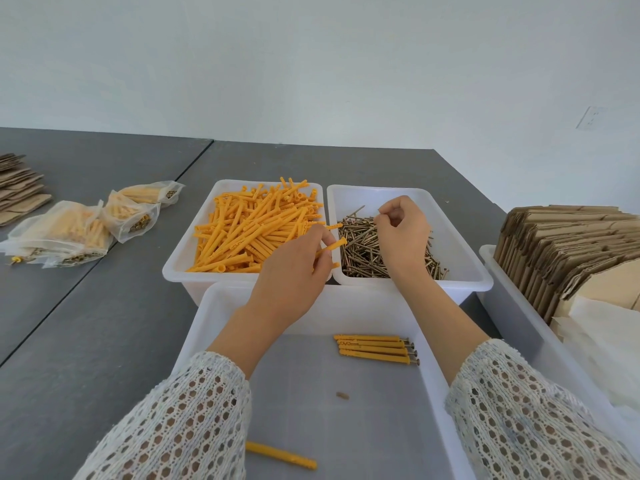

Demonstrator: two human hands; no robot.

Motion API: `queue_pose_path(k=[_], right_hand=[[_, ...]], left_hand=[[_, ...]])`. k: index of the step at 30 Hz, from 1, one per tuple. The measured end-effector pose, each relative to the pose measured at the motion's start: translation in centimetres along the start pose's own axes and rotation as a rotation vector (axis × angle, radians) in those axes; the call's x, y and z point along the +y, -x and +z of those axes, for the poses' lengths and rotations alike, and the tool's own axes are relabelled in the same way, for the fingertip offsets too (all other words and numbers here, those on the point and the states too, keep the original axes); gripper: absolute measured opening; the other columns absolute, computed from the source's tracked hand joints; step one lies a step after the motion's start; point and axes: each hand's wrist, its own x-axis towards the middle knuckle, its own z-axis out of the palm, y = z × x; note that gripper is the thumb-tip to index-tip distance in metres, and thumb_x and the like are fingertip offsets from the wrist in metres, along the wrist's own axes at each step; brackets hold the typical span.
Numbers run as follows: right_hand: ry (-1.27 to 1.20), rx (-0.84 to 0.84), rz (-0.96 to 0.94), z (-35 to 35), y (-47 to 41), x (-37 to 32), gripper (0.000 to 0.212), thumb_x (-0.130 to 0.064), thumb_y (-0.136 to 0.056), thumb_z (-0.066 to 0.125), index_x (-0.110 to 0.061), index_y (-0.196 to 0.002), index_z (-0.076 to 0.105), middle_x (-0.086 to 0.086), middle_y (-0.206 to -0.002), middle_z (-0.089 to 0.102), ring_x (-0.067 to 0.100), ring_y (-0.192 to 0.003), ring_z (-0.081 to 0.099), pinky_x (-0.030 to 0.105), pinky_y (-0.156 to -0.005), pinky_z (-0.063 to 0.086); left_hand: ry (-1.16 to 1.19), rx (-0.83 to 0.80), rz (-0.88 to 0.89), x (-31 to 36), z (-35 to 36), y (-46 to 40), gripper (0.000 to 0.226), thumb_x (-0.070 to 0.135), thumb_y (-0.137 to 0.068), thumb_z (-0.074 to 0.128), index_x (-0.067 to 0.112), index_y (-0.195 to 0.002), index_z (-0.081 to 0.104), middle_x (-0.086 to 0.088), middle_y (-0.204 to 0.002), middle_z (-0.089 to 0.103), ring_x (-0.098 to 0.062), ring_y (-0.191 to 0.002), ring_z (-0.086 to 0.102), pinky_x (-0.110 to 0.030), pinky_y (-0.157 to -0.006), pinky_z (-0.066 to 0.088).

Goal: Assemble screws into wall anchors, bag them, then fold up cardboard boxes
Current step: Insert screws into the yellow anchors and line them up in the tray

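Head view, near to far. Nearest: white tray (194,344) at 6 o'clock, on the grey table (86,323). In it, one loose yellow anchor (281,455) at the near edge, a small brown bit (342,395) mid-floor, and a row of four assembled anchors (375,348) with screw heads showing, lying side by side toward 1 o'clock of the tray floor. Both forearms in white open-knit sleeves (187,420) cross over this tray.

Left hand (291,275) reaches to 12 o'clock, fingers curled round a few yellow anchors, one held anchor (331,247) sticking out to the right, over the seam between the two far bins. Right hand (401,233) hovers over the screw bin (460,268), fingertips pinched together; a thin screw may be between them, cannot tell for certain.

Anchor bin (176,268) just left of the screw bin, sides touching, heaped with yellow anchors (256,230). Screws (360,251) piled in the right bin.

At 3 o'clock: flat cardboard blanks (568,251) standing on edge in another tray. At 10 o'clock: filled clear bags (79,230); beyond them, a cardboard stack (17,188) at the frame edge.
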Motion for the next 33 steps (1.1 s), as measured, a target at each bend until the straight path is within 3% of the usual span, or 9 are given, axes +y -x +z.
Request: queue_pose_path(k=[7,11,16,27,33], right_hand=[[-0.461,0.07,0.324,-0.2,-0.3,-0.3,0.013,0.002,-0.094,0.051,-0.009,-0.098,0.055,0.003,-0.072,0.071,0.007,-0.061,0.061,0.02,-0.062,0.051],[-0.59,0.022,0.379,-0.4,-0.3,-0.7,0.012,0.002,-0.095,0.053,-0.009,-0.093,0.055,0.007,-0.072,0.07,0.012,-0.061,0.059,0.022,-0.062,0.051],[-0.536,-0.035,0.327,-0.1,0.3,-1.2,0.016,0.004,-0.093,0.053,-0.009,-0.084,0.056,0.008,-0.071,0.067,0.013,-0.057,0.057,0.026,-0.062,0.05],[-0.517,-0.143,0.225,0.5,1.0,-1.9,0.005,0.002,-0.093,0.055,-0.002,-0.092,0.058,0.007,-0.068,0.07,0.012,-0.055,0.06,0.025,-0.061,0.054],[-0.422,-0.386,0.094,0.5,1.6,-2.6,0.015,-0.017,-0.098,0.057,-0.007,-0.087,0.06,0.008,-0.073,0.074,0.015,-0.052,0.061,0.023,-0.052,0.048]], left_hand=[[-0.087,0.049,-0.007,-0.5,-0.1,-0.2,0.008,0.025,-0.102,0.048,0.027,-0.107,0.053,0.007,-0.074,0.058,-0.01,-0.058,0.049,-0.028,-0.048,0.035],[-0.12,0.089,-0.027,-0.6,-0.2,-0.2,0.007,0.025,-0.101,0.05,0.028,-0.105,0.056,0.01,-0.079,0.06,-0.006,-0.062,0.051,-0.028,-0.05,0.039],[0.013,0.064,-0.038,-0.5,-0.2,-0.3,0.008,0.019,-0.099,0.052,0.022,-0.103,0.058,0.007,-0.083,0.06,-0.015,-0.073,0.058,-0.047,-0.066,0.053],[0.051,0.064,-0.036,-0.9,0.0,-0.4,0.007,0.016,-0.098,0.053,0.022,-0.099,0.056,0.006,-0.081,0.06,-0.017,-0.073,0.058,-0.05,-0.066,0.052],[0.115,0.095,-0.084,-0.7,0.0,-0.6,0.007,0.014,-0.098,0.055,0.02,-0.1,0.059,0.005,-0.08,0.06,-0.015,-0.071,0.056,-0.044,-0.067,0.05]])
